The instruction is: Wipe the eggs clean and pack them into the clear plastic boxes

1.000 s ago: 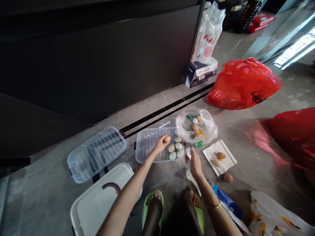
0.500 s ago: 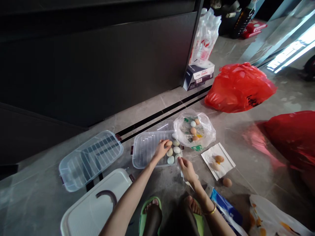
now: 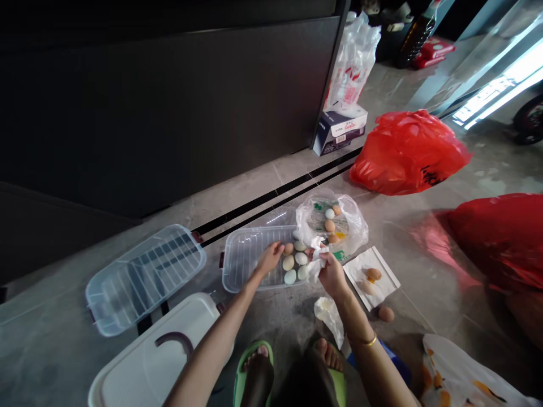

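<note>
- Grey stone floor (image 3: pixel 263 198) runs beside a dark cabinet front, with red plastic bags to the right.
- Since half a second ago the right hand (image 3: pixel 331 274) has moved up to the tray's right end and now pinches a crumpled white tissue (image 3: pixel 316 265).
- Left hand (image 3: pixel 270 259) has let go of the brown egg (image 3: pixel 289 248); its fingers are loosely open, just beside it.
- Clear egg tray (image 3: pixel 246 257) holds the brown egg and several pale ones at its right end.
- Clear plastic bag (image 3: pixel 354 226) behind holds more eggs.
- A second clear tray (image 3: pixel 144 277) lies to the left.
</note>
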`<state>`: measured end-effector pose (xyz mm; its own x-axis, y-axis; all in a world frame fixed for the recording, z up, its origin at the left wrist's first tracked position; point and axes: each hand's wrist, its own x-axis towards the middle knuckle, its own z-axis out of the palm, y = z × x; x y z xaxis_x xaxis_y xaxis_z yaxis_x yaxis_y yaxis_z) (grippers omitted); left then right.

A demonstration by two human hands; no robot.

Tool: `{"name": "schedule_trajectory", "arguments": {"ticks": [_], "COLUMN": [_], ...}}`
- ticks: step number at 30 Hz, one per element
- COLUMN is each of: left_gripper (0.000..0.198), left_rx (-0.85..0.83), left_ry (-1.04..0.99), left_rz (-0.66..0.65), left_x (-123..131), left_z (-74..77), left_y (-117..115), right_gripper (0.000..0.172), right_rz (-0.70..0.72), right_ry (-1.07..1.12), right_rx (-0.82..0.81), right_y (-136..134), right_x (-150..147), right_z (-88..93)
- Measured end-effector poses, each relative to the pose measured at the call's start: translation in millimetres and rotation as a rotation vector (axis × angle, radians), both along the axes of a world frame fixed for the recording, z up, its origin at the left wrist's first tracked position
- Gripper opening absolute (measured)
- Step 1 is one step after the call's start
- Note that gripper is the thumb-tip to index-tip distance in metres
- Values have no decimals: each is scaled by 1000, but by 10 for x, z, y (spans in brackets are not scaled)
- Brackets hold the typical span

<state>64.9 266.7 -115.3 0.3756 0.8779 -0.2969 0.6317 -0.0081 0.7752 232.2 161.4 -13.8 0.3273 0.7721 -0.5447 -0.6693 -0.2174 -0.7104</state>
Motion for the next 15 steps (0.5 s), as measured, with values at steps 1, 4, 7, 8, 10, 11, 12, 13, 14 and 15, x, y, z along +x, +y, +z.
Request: {"name": "schedule_trajectory", "arguments": {"ticks": [1, 4, 7, 8, 10, 11, 12, 13, 14, 15], "left_gripper": [27, 28, 25, 25, 29, 31, 31, 29, 28, 27], "left_rx": [12, 93, 235, 358, 574, 650, 702, 714, 728, 735], "left_ry": [11, 21, -39, -54, -28, 22, 80, 91, 104, 110], "left_rz": [11, 47, -49, -203, -520, -665, -795, -840, -872, -881], "left_x": [-12, 55, 393, 571, 986, 1200, 1404, 1588, 1747, 1879], "left_z": [34, 195, 407, 469, 551, 566, 563, 543, 512, 471], "left_y": [38, 228, 496, 585, 735, 790, 831, 861, 881, 894], "right_gripper": [23, 29, 34, 36, 38, 39, 38, 37, 36, 35], "right_rz": [-22, -88, -112, -105, -65, -32, 5, 37, 59, 63], "right_ry": [48, 108, -58, -120, -178, -172, -145, -107, -68, -33], "right_rx": [-10, -51, -90, -116, -165, -176, -175, -157, -133, -116], "right_y": [30, 0, -179, -249, -373, -421, -462, -496, -526, -556], "right_x": [21, 57, 78, 88, 112, 126, 142, 159, 179, 201], "right_z": [28, 71, 82, 84, 91, 97, 104, 110, 115, 116]}}
